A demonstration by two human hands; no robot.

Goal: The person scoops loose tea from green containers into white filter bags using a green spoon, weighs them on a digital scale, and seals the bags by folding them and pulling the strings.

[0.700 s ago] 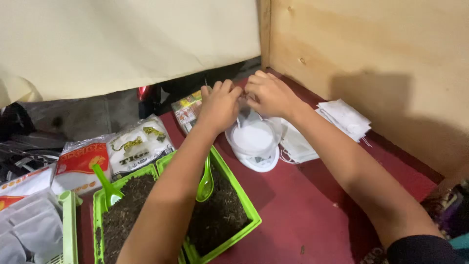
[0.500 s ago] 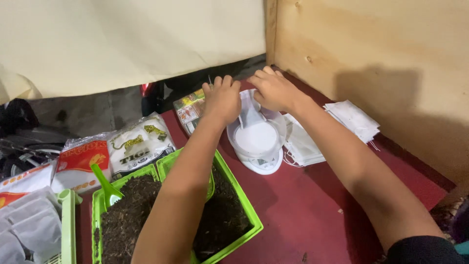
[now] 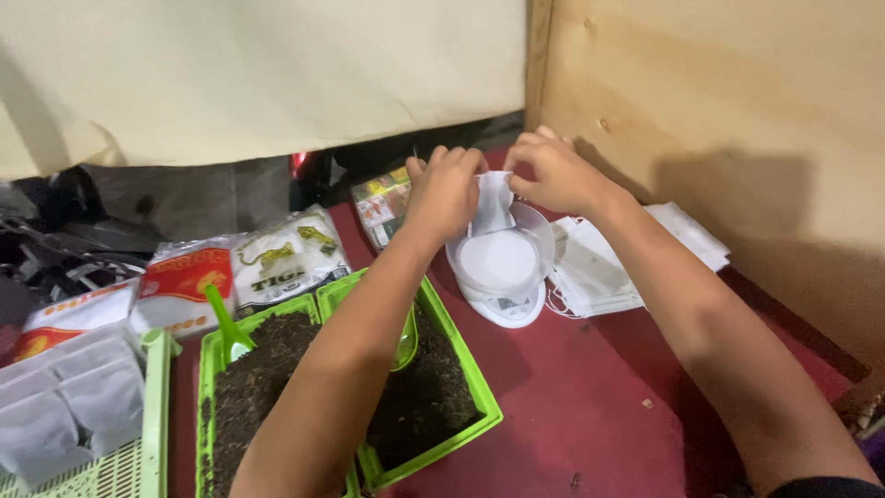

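The dark red counter [image 3: 590,433] carries two green trays [image 3: 461,369] of dark soil at near left. Right of them sits a white scale [image 3: 502,277]. Above it, the left hand [image 3: 447,189] and right hand [image 3: 553,171] both pinch a small white pouch [image 3: 495,198] — held just over the scale's pan.

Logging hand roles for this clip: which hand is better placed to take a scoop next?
Probably the left hand. Both hands grip the white pouch over the scale, but the left forearm crosses the trays, nearer both green scoops.
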